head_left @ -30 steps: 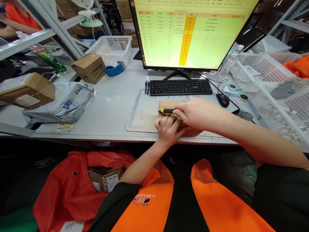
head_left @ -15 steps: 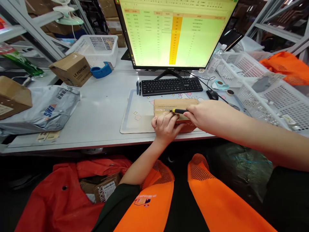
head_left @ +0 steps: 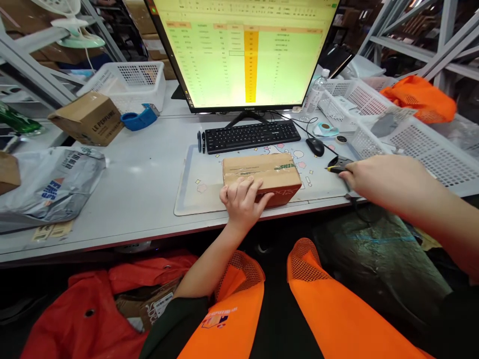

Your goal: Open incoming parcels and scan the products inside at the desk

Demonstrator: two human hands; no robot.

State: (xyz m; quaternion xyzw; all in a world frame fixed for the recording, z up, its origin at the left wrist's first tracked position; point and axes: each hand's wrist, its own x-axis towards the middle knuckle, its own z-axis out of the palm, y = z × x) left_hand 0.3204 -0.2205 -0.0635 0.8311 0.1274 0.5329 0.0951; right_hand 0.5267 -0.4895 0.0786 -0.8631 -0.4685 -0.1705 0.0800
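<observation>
A small taped cardboard box (head_left: pixel 267 172) lies on the desk mat (head_left: pixel 198 187) in front of the keyboard (head_left: pixel 251 135). My left hand (head_left: pixel 243 199) rests on the box's near left corner, fingers curled over its top and front. My right hand (head_left: pixel 377 177) is off to the right near the desk edge, closed around a yellow-and-black pen (head_left: pixel 334 169) whose tip points left. A black scanner or tool (head_left: pixel 339 162) lies just beyond that pen tip.
A monitor (head_left: pixel 243 50) shows a green and yellow spreadsheet. A mouse (head_left: pixel 315 146) sits right of the keyboard. White baskets (head_left: pixel 407 144) line the right side. A brown box (head_left: pixel 88 118), blue tape dispenser (head_left: pixel 139 118) and grey mail bag (head_left: pixel 48 182) lie left. Orange sacks (head_left: pixel 105 309) sit below the desk.
My right hand has pulled the pen off the box top and swung right toward the desk edge. The box top now shows fully. My left hand stays on the box.
</observation>
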